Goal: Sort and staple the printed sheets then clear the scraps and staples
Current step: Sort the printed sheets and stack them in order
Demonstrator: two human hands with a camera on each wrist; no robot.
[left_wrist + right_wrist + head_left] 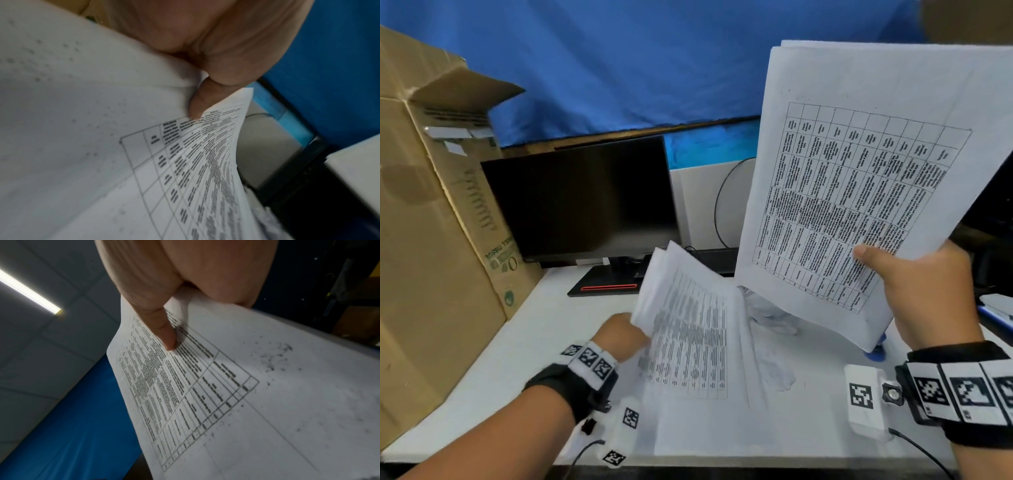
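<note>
Above the white desk, both hands were occupied with printed sheets and the work stood at the sorting stage. The right hand gripped a raised stack of sheets by its lower corner, thumb pressed on the printed table, the stack held clear of the desk and tilted toward the person. The left hand pinched a second, smaller bundle of sheets at its left edge, its far end lifted and its near end drooping to the desk. No staple was visible in either lot, so stapling was judged not yet done. No stapler could be identified; a small blue object beneath the raised stack was too hidden to name. Crumpled white scraps lay on the desk between the two lots, so clearing was judged outstanding as well. Loose staples, if present, were too small to detect. At the rear of the desk stood a dark monitor on a black base with a red stripe. A large cardboard box with an open flap stood at the left edge. Blue cloth covered the wall behind.
</note>
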